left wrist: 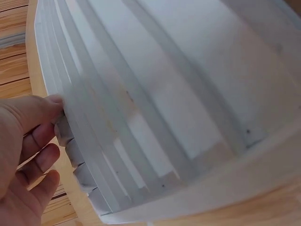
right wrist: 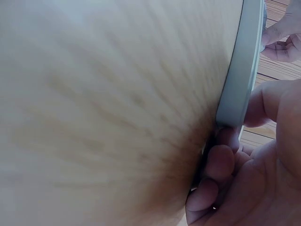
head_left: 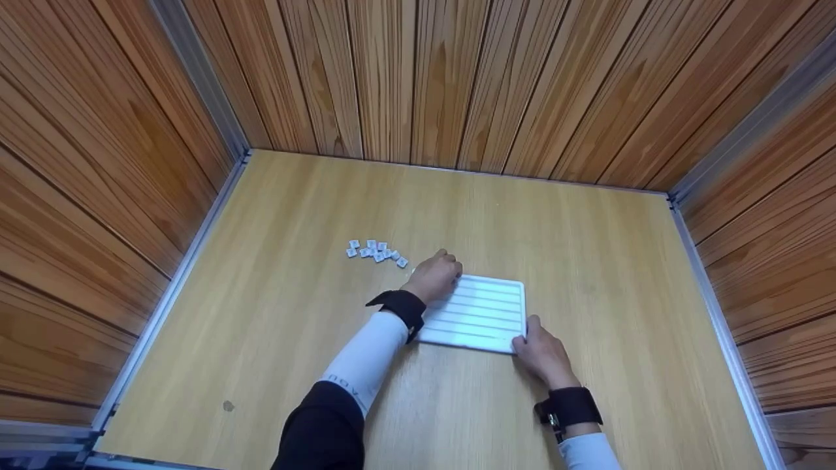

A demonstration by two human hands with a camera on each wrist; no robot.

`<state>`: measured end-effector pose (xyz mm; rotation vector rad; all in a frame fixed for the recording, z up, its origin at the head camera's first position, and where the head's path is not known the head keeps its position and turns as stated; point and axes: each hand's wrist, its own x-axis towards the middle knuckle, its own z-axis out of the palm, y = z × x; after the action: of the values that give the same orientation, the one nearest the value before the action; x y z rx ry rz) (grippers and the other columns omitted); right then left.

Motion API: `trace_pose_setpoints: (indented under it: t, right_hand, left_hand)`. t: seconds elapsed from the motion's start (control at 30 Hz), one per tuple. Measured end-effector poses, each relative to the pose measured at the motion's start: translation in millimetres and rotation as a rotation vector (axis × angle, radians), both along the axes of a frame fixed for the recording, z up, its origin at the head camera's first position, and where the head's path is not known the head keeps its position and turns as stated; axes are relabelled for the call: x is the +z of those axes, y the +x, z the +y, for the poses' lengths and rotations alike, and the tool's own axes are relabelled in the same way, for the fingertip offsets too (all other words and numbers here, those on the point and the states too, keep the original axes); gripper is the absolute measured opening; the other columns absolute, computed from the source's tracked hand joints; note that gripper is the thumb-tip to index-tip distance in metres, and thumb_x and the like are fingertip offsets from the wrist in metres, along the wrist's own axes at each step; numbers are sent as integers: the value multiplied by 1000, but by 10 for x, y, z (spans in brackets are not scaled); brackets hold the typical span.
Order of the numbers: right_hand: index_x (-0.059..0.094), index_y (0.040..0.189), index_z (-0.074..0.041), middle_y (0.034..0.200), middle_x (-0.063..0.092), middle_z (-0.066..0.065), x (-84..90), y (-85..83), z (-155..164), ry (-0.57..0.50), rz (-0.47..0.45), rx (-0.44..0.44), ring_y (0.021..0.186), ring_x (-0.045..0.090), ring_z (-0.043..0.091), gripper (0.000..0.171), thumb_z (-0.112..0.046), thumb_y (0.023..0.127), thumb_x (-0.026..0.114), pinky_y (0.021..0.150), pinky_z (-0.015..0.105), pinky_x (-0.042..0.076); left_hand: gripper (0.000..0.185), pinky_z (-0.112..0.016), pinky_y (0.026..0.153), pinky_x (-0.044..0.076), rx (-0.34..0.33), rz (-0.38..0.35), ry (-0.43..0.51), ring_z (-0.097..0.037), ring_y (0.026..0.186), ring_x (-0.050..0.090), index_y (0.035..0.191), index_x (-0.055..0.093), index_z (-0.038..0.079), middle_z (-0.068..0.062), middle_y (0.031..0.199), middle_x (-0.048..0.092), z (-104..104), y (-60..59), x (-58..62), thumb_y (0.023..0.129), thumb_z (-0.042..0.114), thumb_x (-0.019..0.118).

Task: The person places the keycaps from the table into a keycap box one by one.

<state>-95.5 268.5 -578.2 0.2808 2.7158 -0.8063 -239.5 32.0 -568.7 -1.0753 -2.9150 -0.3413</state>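
Note:
A white ridged tray (head_left: 486, 307) lies on the table, its long parallel ribs running left to right. My left hand (head_left: 436, 277) reaches over its far left part. In the left wrist view, the thumb and index finger pinch a small tile (left wrist: 63, 131) at the end of a row of several similar tiles (left wrist: 83, 178) along the tray's far edge. My right hand (head_left: 542, 351) grips the tray's near right corner, thumb on top and fingers curled beneath the rim, as the right wrist view shows.
Beyond the left hand, several loose small white square tiles (head_left: 375, 250) with dark marks lie scattered on the wooden table (head_left: 294, 326). Wood-panelled walls (head_left: 444, 85) with grey metal edging enclose the table at the back and sides. A dark round spot (head_left: 228, 406) marks the tabletop at the near left.

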Motion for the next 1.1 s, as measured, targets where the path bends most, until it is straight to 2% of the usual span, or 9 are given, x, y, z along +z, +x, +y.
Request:
trace_pose_setpoints:
  t: [0.33, 0.53, 0.7, 0.97, 1.1]
  right_hand:
    - [46, 116, -1, 85, 46, 8, -14, -10, -10, -10, -13, 1, 74, 47, 25, 27, -18, 96, 52, 59, 34, 34]
    - [46, 114, -1, 85, 47, 8, -3, -9, -5, -3, -13, 0, 74, 47, 25, 26, -19, 96, 51, 59, 34, 34]
    - [45, 114, -1, 86, 47, 9, -1, -13, 13, -3, -15, 1, 75, 47, 26, 26, -19, 96, 50, 59, 34, 34]
    - [43, 110, -2, 83, 44, 8, 21, -8, -6, 13, -18, 18, 72, 46, 26, 24, -20, 96, 50, 58, 34, 34]
    - [43, 112, -1, 83, 45, 9, 12, -34, 1, 17, -30, 14, 72, 47, 27, 26, -20, 96, 50, 58, 35, 35]
  left_hand:
    - [13, -29, 84, 53, 3, -3, -9, -22, 101, 61, 99, 76, 11, -4, 104, 72, -25, -1, -21, 87, 9, 72]
    - [16, -32, 81, 52, 23, -72, 32, -22, 99, 58, 101, 74, 11, -4, 102, 68, -47, 0, -17, 85, 14, 72]
    - [23, -32, 83, 52, 44, -107, 53, -21, 101, 58, 107, 74, 11, -4, 105, 68, -98, -8, -3, 86, 20, 72]
    - [30, -36, 85, 54, 78, -79, 49, -25, 106, 58, 113, 73, 10, -7, 113, 67, -280, -21, 52, 89, 26, 70]
    - [31, -39, 86, 54, 105, -80, 51, -25, 108, 58, 115, 73, 10, -7, 115, 67, -378, -44, 42, 90, 27, 70]
